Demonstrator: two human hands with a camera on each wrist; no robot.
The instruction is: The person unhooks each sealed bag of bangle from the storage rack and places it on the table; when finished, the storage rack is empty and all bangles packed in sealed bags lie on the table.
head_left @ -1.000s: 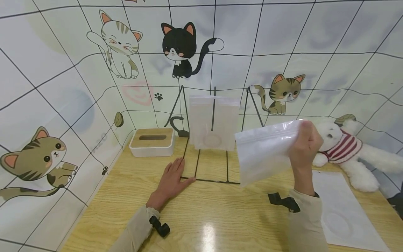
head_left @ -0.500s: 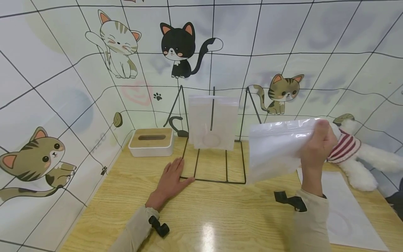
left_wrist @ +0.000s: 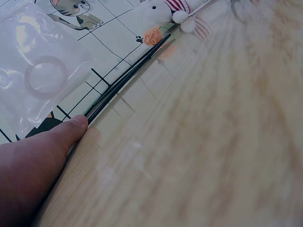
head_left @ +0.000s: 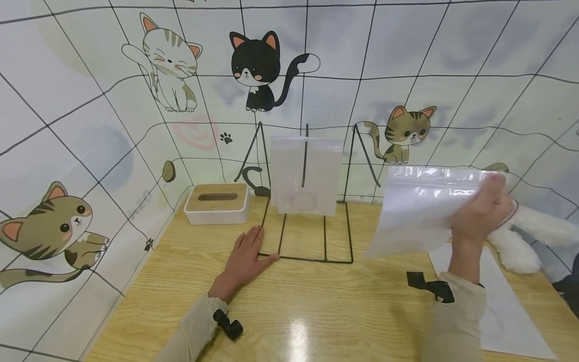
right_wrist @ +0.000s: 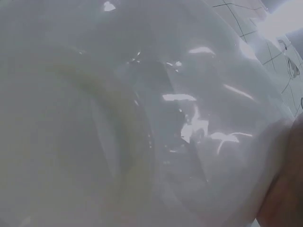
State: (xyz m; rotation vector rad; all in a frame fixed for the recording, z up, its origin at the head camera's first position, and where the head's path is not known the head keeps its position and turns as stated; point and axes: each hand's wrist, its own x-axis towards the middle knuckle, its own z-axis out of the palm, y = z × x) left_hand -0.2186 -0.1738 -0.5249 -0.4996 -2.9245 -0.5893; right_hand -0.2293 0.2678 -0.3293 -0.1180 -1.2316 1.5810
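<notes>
My right hand [head_left: 483, 216] grips a clear zip bag [head_left: 418, 211] by its upper right corner, in the air right of the rack. Close up in the right wrist view, a pale ring-like shape [right_wrist: 125, 137] shows through the plastic. Flat on the table lies my left hand [head_left: 242, 260], fingers straight, at the left front corner of a black wire rack [head_left: 349, 231]. Its thumb [left_wrist: 73, 127] touches the rack's front bar in the left wrist view. Similar zip bags [head_left: 289, 176] hang from the rack's middle prong, with a pinkish ring [left_wrist: 28, 78] visible inside.
A white tissue box [head_left: 217, 217] with a wooden lid stands at the back left. On the right lie a white sheet-like item [head_left: 506, 327] and, behind it, a white plush toy [head_left: 517, 251], partly hidden by my right hand. Cat-patterned walls [head_left: 334, 40] enclose the table.
My right hand has moved to the right, carrying the zip bag away from the rack and in front of the plush toy. My left hand has stayed in place.
</notes>
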